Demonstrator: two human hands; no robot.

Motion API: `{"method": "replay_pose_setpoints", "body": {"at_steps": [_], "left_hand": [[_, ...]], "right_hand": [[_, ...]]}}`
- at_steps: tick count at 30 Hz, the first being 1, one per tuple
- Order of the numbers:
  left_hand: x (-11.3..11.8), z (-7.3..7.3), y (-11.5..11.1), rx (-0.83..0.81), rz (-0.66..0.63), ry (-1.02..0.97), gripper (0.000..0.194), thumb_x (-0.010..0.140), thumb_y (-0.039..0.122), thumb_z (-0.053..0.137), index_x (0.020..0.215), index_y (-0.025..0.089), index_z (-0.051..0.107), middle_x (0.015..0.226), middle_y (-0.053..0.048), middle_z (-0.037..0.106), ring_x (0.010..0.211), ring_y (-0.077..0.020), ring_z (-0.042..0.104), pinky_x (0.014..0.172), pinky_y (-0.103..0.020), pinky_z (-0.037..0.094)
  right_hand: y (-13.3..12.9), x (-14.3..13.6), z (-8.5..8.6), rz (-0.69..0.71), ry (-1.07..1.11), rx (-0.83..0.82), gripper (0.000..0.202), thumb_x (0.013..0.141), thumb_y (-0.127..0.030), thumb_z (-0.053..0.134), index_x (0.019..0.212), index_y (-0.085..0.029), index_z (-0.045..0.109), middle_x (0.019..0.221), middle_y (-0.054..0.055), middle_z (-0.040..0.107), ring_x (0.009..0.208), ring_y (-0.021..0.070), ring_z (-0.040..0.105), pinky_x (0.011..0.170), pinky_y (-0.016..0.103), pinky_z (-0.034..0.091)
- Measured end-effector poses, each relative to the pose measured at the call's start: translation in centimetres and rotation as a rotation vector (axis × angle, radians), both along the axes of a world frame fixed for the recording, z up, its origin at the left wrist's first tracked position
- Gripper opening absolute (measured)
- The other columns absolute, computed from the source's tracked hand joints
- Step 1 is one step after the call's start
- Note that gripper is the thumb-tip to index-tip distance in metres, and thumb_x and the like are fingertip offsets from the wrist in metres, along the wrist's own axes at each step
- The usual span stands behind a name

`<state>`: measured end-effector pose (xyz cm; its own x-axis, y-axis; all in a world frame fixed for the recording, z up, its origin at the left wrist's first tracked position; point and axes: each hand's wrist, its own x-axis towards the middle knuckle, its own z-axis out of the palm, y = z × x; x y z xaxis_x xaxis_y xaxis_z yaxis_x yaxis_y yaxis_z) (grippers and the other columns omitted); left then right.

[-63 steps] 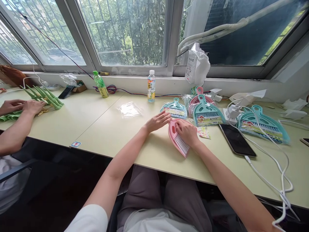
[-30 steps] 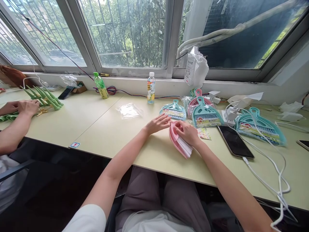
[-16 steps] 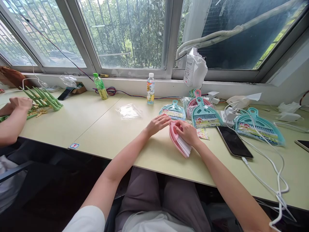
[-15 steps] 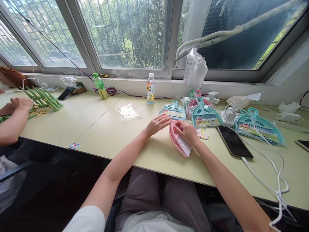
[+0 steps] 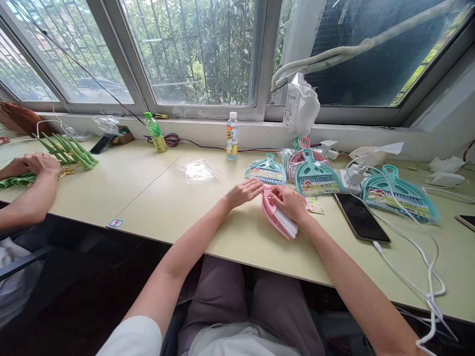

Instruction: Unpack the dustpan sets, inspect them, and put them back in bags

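The right hand (image 5: 291, 202) clasped the brush (image 5: 286, 223), likely light, best held by its stiff back; the left hand's (image 5: 242, 193) grip was unclear.

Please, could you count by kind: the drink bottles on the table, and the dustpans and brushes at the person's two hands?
Drink bottles: 2, a green bottle and a white-capped bottle
Dustpans: 1, the pink dustpan
Brushes: 1, the white-bristled brush
Total: 4

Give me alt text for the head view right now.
A person's right hand holds a white-bristled brush against a pink dustpan, the left hand touching its far end, over a pale table. Wrapped teal dustpan sets lie beyond; a co-worker's hands are by green stalks at left.
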<state>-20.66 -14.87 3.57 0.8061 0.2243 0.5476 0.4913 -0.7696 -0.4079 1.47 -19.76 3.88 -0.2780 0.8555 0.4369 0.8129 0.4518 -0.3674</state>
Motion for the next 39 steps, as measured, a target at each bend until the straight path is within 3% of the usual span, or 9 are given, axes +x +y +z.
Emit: {"method": "replay_pose_setpoints", "body": {"at_steps": [6, 16, 26, 33, 36, 39], "left_hand": [[0.4, -0.5, 0.2, -0.102, 0.011, 0.037, 0.032, 0.093, 0.005, 0.043, 0.115, 0.012, 0.065, 0.118, -0.013, 0.07, 0.114, -0.0195, 0.065, 0.104, -0.035, 0.051], [0.4, -1.0, 0.4, -0.335, -0.039, -0.09, 0.028, 0.093, 0.008, 0.043, 0.105, 0.014, 0.068, 0.114, -0.014, 0.071, 0.111, -0.021, 0.067, 0.096, -0.034, 0.054], [0.0, -0.4, 0.2, -0.171, 0.003, -0.086, 0.03, 0.097, 0.012, 0.039, 0.105, 0.017, 0.067, 0.112, -0.006, 0.072, 0.107, -0.0155, 0.068, 0.102, -0.033, 0.051], [0.1, -0.1, 0.0, -0.146, 0.071, -0.199, 0.028, 0.096, 0.013, 0.041, 0.104, 0.02, 0.067, 0.119, -0.004, 0.069, 0.12, -0.0168, 0.061, 0.109, -0.034, 0.046], [0.4, 0.3, -0.1, -0.187, 0.127, -0.364, 0.029, 0.095, 0.019, 0.046, 0.12, 0.021, 0.06, 0.135, -0.008, 0.059, 0.132, -0.0206, 0.05, 0.115, -0.04, 0.039], [1.2, 0.5, 0.0, -0.351, 0.119, -0.583, 0.057, 0.093, 0.03, 0.054, 0.146, 0.021, 0.035, 0.152, -0.015, 0.04, 0.142, -0.025, 0.036, 0.117, -0.047, 0.033]], "right_hand": [[0.6, 0.3, -0.4, 0.008, -0.077, -0.048, 0.02, 0.094, -0.036, 0.049, 0.091, -0.021, 0.062, 0.093, 0.005, 0.072, 0.082, 0.0202, 0.064, 0.064, 0.027, 0.038], [0.0, -0.2, -0.2, -0.031, -0.156, -0.042, 0.018, 0.093, -0.036, 0.051, 0.09, -0.02, 0.059, 0.087, 0.005, 0.07, 0.078, 0.0203, 0.063, 0.061, 0.028, 0.034], [0.1, -0.4, -0.1, 0.004, -0.118, -0.043, 0.018, 0.094, -0.034, 0.048, 0.093, -0.02, 0.059, 0.09, 0.006, 0.071, 0.079, 0.0205, 0.063, 0.062, 0.028, 0.037], [0.3, -0.3, -0.3, 0.045, 0.093, -0.054, 0.02, 0.089, -0.039, 0.054, 0.095, -0.021, 0.061, 0.096, 0.006, 0.071, 0.087, 0.0228, 0.065, 0.072, 0.032, 0.044], [0.4, -0.7, -0.3, 0.074, 0.25, -0.046, 0.027, 0.087, -0.044, 0.055, 0.097, -0.02, 0.062, 0.101, 0.008, 0.071, 0.092, 0.024, 0.064, 0.079, 0.035, 0.047], [0.3, -1.0, 0.0, 0.048, 0.372, -0.02, 0.033, 0.086, -0.049, 0.054, 0.096, -0.019, 0.063, 0.1, 0.01, 0.07, 0.091, 0.0242, 0.064, 0.081, 0.037, 0.048]]}}
